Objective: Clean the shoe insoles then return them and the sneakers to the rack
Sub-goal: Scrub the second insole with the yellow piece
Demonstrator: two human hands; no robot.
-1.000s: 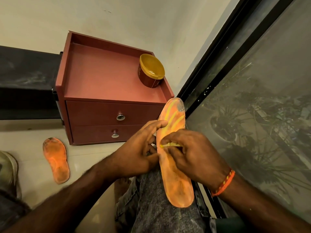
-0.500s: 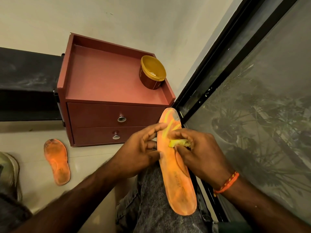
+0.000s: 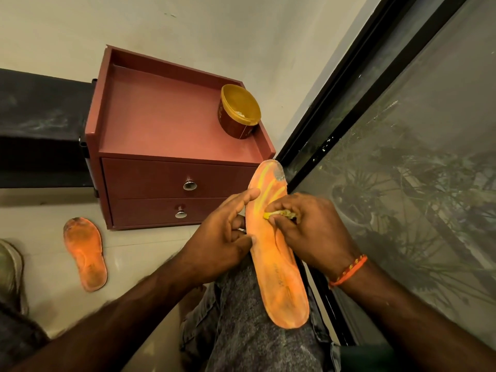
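Observation:
An orange insole [image 3: 279, 269] with yellow streaks lies along my knee, toe end pointing away from me. My left hand [image 3: 220, 234] holds its left edge near the middle, thumb along the rim. My right hand [image 3: 308, 229] pinches a small yellow cloth [image 3: 279, 214] and presses it onto the insole's upper half. A second orange insole [image 3: 85, 255], dirty and dark at the toe, lies flat on the floor at the left. Part of a pale sneaker [image 3: 10, 272] shows at the far left edge.
A maroon two-drawer cabinet [image 3: 161, 167] stands against the wall ahead, with an open yellow-lined tub [image 3: 239, 114] on its top right corner. A black-framed glass window [image 3: 402, 170] runs along my right. A dark bench [image 3: 37, 130] sits left of the cabinet.
My right hand with the yellow cloth has rubbed up and down over the middle of the insole, and the insole has shifted slightly on my knee. The left hand kept its hold.

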